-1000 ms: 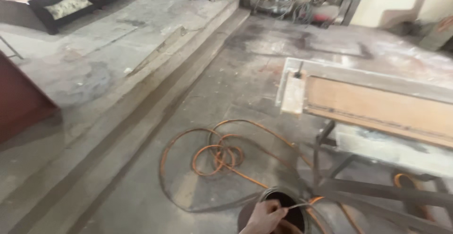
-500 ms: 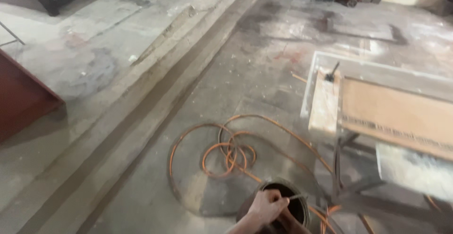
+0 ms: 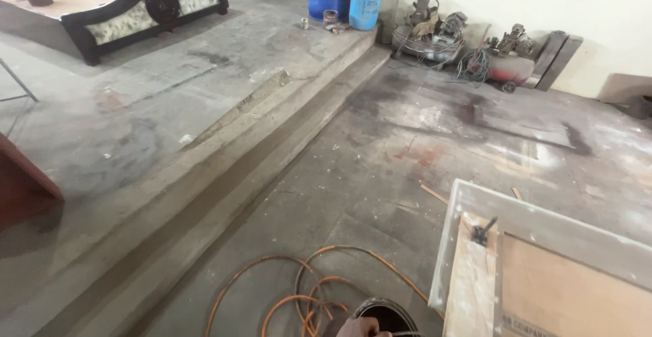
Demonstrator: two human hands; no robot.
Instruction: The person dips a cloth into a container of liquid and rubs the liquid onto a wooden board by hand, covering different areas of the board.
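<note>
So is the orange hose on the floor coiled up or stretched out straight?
Coiled: the orange hose lies in loose overlapping loops on the concrete floor.

floor (image 3: 380, 174): rough matt concrete | hose (image 3: 299, 296): smooth orange rubber | board (image 3: 577, 289): matt wood

Even, soft daylight fills the workshop, brightest on the pale back wall (image 3: 516, 4) at upper right, which runs close to washed out. No hard shadows, only a dull shade under the concrete step (image 3: 272, 147). Faint sheen on the grey floor (image 3: 475, 126) at right. Focus holds sharp mid-frame; lines bow toward the edges, wide-lens style. The bottom edge looks slightly soft, perhaps motion blur.
</note>
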